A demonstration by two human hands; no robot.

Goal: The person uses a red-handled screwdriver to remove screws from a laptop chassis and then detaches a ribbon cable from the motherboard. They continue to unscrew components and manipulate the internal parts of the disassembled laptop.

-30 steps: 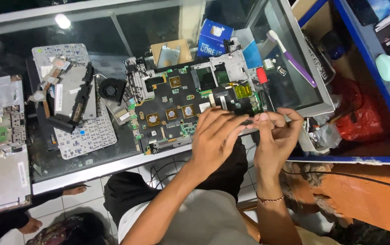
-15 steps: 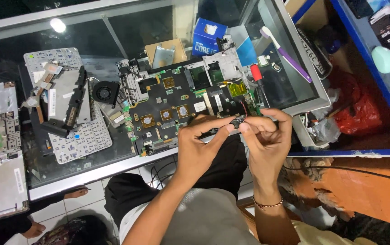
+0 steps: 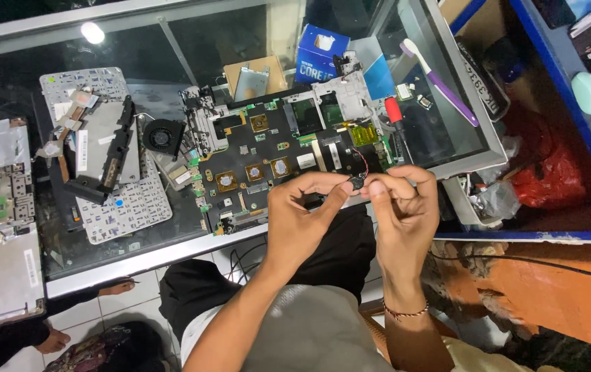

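While both hands are hovering over the green laptop motherboard [image 3: 275, 158], the left hand [image 3: 302, 217] and right hand [image 3: 402, 207] are pinching a small round black wired part [image 3: 357, 183] between their fingertips.

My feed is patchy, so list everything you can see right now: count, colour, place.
small round part: 1, black with red wire, pinched between both hands
motherboard: 1, dark green, centre of glass counter
fan: 1, black, left of board
keyboard: 1, grey, left on counter
laptop casing: 1, silver, far left
box: 1, blue, behind board
toothbrush: 1, purple, right on counter
screwdriver: 1, red handle, right of board
bag: 1, red, right shelf
left hand: 1, on part
right hand: 1, on part
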